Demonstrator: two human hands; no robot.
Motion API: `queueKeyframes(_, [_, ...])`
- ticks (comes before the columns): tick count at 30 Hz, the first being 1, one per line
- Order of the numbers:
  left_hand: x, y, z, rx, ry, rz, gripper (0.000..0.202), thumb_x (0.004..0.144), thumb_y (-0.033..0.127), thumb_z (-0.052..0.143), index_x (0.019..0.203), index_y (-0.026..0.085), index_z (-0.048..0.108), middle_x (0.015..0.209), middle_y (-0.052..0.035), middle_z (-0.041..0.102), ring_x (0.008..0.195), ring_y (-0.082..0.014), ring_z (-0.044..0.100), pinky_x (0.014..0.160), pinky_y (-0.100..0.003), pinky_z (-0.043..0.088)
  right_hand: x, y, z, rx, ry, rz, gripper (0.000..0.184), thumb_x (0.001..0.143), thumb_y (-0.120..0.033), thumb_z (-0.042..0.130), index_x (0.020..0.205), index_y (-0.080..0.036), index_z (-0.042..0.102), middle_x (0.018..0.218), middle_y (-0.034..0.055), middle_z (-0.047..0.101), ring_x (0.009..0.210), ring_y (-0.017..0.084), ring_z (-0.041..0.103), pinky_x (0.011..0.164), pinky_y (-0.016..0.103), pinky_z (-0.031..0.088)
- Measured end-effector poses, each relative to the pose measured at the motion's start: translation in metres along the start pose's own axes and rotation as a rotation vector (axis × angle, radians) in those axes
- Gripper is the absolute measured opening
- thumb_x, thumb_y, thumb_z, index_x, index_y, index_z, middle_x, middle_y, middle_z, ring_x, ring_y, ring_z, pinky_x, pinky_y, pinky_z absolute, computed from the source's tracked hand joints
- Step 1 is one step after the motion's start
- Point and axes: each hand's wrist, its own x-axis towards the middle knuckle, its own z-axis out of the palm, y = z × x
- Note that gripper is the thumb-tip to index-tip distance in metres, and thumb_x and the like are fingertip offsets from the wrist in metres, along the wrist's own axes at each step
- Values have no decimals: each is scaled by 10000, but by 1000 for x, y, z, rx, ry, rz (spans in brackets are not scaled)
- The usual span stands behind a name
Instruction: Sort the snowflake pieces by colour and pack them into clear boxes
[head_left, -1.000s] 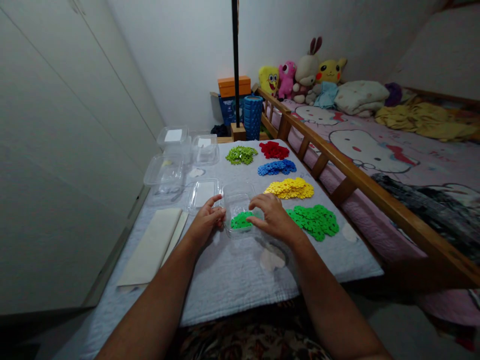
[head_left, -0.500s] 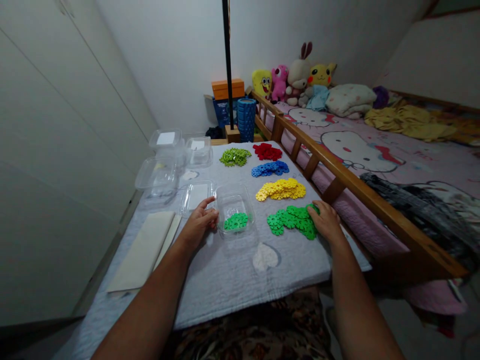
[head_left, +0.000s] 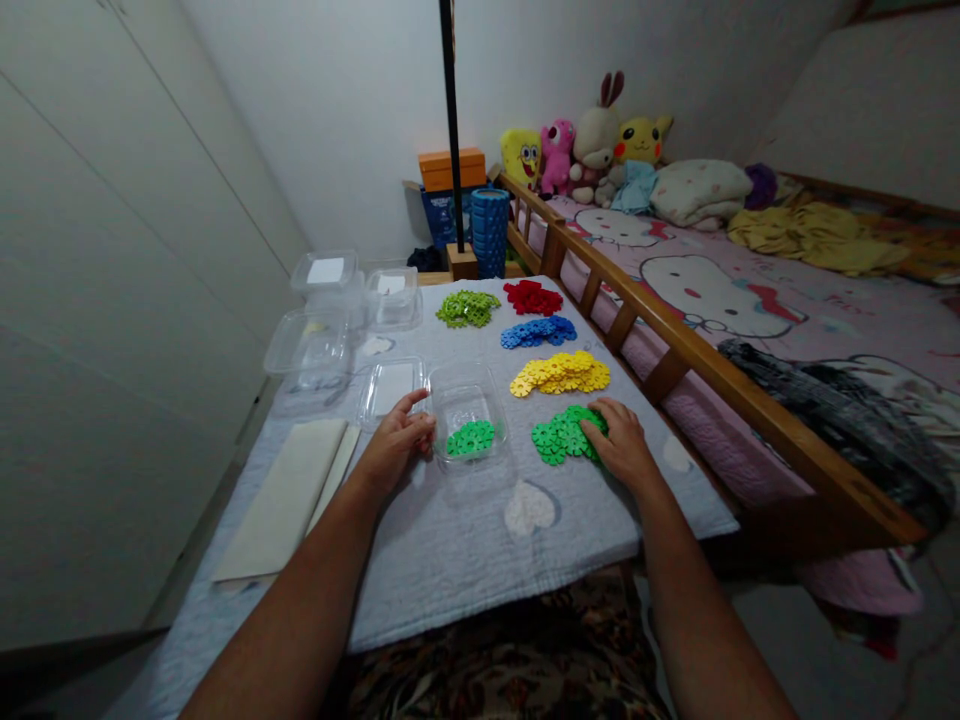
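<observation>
At the left side of a clear plastic box (head_left: 491, 400) is my left hand (head_left: 397, 435), its fingers partly curled against the box's edge and its index finger more extended. Inside the box lies a small heap of green snowflake discs (head_left: 471, 438). To the right, my right hand (head_left: 619, 440) closes its fingers and thumb around the right end of a larger pile of green snowflake discs (head_left: 562, 435) on the cloth. Some discs are hidden under that hand. Just beyond it lies a row of yellow snowflake discs (head_left: 562, 373).
Farther back are piles of blue discs (head_left: 538, 332), red pieces (head_left: 532, 297) and light green pieces (head_left: 468, 308). A clear lid (head_left: 390, 385) and more plastic boxes (head_left: 307, 345) stand at the left, near a folded cream sheet (head_left: 285, 500). A wooden bed rail (head_left: 697, 370) borders the table's right side.
My right hand has moved left, pushing the right end of the green disc pile inward, so the pile is shorter and tighter. My left hand stays at the box.
</observation>
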Motion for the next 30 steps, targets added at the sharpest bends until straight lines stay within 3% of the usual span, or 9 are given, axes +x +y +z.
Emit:
queueKeyframes(14, [0, -3, -3, 34, 0, 2, 671, 737, 339, 759, 1322, 170, 477, 584, 84, 538, 471, -88, 466, 474, -205, 422, -4, -37, 1, -20, -52, -131, 313, 929, -364, 544, 1172, -210, 667, 1301, 128, 658, 1221, 303, 553, 1047, 486, 383])
queueKeyframes(22, [0, -1, -1, 17, 11, -4, 689, 720, 335, 774, 1317, 167, 475, 582, 86, 537, 460, -86, 462, 464, -204, 421, -4, -43, -7, 78, -36, -122, 288, 945, -330, 500, 1161, -227, 660, 1328, 120, 647, 1263, 294, 531, 1103, 534, 283])
queueKeyframes(26, [-1, -1, 0, 2, 17, -7, 706, 707, 326, 778, 1322, 161, 475, 590, 87, 540, 459, -83, 466, 465, -204, 416, -13, -48, -18, 49, -46, -214, 192, 881, -345, 606, 1017, -256, 707, 1305, 97, 634, 1337, 325, 437, 1123, 552, 252])
queueKeyframes(30, [0, -2, -1, -3, 15, -2, 707, 712, 317, 770, 1330, 154, 468, 601, 80, 554, 462, -81, 466, 464, -206, 411, -23, -57, -21, -19, -132, -303, 270, 805, -340, 704, 1063, -261, 710, 1337, 113, 589, 1355, 362, 389, 1126, 587, 237])
